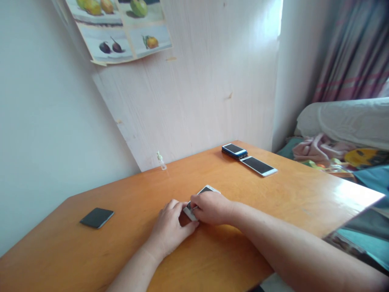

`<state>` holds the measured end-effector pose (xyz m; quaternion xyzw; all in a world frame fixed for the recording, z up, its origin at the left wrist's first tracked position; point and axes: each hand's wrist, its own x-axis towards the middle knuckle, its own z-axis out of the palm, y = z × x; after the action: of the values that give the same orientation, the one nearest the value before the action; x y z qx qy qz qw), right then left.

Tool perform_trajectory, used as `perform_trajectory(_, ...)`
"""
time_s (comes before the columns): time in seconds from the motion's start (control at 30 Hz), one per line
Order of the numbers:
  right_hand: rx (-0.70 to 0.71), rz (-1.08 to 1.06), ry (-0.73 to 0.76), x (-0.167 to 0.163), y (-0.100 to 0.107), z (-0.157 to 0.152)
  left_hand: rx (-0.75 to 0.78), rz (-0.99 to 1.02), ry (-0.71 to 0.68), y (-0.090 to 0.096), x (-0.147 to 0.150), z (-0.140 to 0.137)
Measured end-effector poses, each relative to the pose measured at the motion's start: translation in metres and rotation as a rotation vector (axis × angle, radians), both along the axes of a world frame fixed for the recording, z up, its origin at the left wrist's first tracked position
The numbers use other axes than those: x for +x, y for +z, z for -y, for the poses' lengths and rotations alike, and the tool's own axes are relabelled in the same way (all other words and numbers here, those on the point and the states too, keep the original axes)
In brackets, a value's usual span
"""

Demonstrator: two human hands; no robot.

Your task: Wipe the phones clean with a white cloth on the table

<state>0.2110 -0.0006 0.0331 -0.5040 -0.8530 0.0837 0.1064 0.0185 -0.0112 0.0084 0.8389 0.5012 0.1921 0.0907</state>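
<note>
A white smartphone (190, 213) with a dark screen lies on the wooden table in front of me, partly covered by my hands. My left hand (170, 228) grips its near end, thumb at the near corner and fingers at the left edge. Over the middle of the screen, my right hand (212, 207) is closed, with its fingertips curled down against the glass. Whatever it may pinch is too small and too hidden to name.
A dark flat phone-like slab (97, 217) lies at the left of the table (136, 202). By the wall stands a small clear pump bottle (163, 165). At the back right are a stack of phones (234, 151) and a larger white phone (259, 165).
</note>
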Motion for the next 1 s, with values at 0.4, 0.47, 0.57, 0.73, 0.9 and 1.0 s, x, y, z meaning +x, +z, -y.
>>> perform_trajectory(0.4,0.095,-0.316,-0.157,0.009,0.007,-0.004,0.107,-0.123,-0.043,0.012,0.007,0.005)
perform_trajectory(0.47,0.098,-0.404,0.022,-0.006,0.004,0.008,0.128,-0.132,-0.040,0.012,0.006,0.004)
perform_trajectory(0.57,0.089,-0.488,0.091,-0.014,-0.001,0.012,0.176,-0.144,-0.034,0.011,0.004,0.001)
perform_trajectory(0.73,0.080,-0.530,0.004,-0.007,-0.005,0.002,0.252,-0.215,-0.024,0.009,0.004,-0.001)
perform_trajectory(0.9,0.078,-0.518,0.016,-0.013,-0.008,0.006,0.292,-0.288,-0.022,0.009,0.004,-0.002)
perform_trajectory(1.0,0.081,-0.517,0.022,-0.017,-0.008,0.007,0.286,-0.293,-0.018,0.007,0.003,-0.004)
